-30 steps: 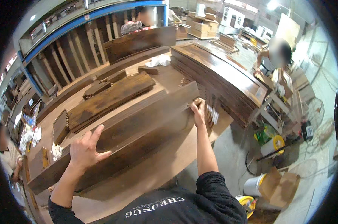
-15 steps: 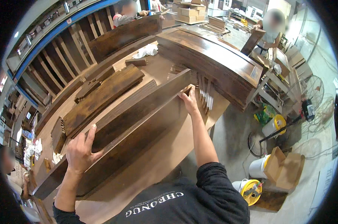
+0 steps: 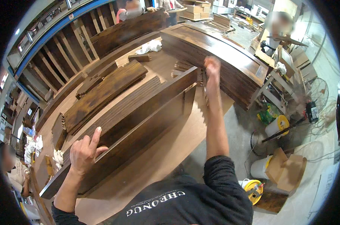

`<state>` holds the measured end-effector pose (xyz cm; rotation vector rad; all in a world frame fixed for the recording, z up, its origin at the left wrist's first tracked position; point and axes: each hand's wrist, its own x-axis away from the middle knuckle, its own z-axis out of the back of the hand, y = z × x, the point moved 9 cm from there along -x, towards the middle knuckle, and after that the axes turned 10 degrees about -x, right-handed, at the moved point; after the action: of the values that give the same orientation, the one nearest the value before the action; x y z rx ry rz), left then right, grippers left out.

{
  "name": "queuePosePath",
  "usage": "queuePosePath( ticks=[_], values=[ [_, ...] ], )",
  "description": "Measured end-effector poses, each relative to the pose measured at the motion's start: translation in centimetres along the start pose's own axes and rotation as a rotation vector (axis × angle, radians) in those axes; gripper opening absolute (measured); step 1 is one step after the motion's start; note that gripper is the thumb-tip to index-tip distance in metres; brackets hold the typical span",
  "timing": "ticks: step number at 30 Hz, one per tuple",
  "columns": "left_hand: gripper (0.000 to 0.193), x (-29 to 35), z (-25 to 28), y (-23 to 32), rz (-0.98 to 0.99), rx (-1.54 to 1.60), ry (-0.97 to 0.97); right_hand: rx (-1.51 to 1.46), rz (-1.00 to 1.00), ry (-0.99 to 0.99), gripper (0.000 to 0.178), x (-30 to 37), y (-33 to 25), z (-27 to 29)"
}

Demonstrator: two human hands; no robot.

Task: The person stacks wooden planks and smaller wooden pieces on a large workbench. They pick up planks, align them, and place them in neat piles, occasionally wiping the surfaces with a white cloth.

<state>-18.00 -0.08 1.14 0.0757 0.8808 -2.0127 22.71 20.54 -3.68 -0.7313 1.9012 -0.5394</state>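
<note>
A long dark brown wooden board (image 3: 151,99) stands on edge across the table, running from lower left to upper right. Close in front is a second long dark board (image 3: 140,137), with a short upright piece (image 3: 189,100) near its right end. My left hand (image 3: 84,153) grips the long board toward its left end, thumb and forefinger stretched along it. Smeared by motion, my right hand (image 3: 212,67) is past the boards' right end, over slim sticks beside the big stack of dark panels (image 3: 230,71); its fingers are unclear.
Beyond the boards lie stacked dark planks (image 3: 106,92), ribbed strips (image 3: 140,95) and a white cloth (image 3: 149,47) on the brown table (image 3: 155,176). Buckets with yellow lids (image 3: 254,191), an opened carton (image 3: 286,168) and a fan (image 3: 312,97) stand at right. Other people work around.
My right hand has let go of the board's right end and moved up and right toward the panel stack. My left hand stays on the board, which has shifted slightly right.
</note>
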Motion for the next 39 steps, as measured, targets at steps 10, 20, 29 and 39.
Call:
queuePosePath(
  ticks=[10,20,29,39],
  values=[
    [0.066,0.8,-0.5,1.1,-0.037,-0.035,-0.039,1.11,-0.099,-0.791,0.034,-0.5,4.7,-12.2],
    [0.054,2.5,1.4,-1.2,0.254,0.15,0.023,1.192,-0.254,-0.789,0.034,0.1,4.0,-9.8],
    [0.036,50.5,-2.6,-15.6,1.597,0.557,0.595,1.131,-0.592,-1.519,0.088,16.4,0.6,-27.6],
    [0.037,44.5,-6.4,-8.0,1.641,1.006,0.793,0.704,-0.211,-2.003,0.068,34.3,-6.4,-49.7]
  ],
)
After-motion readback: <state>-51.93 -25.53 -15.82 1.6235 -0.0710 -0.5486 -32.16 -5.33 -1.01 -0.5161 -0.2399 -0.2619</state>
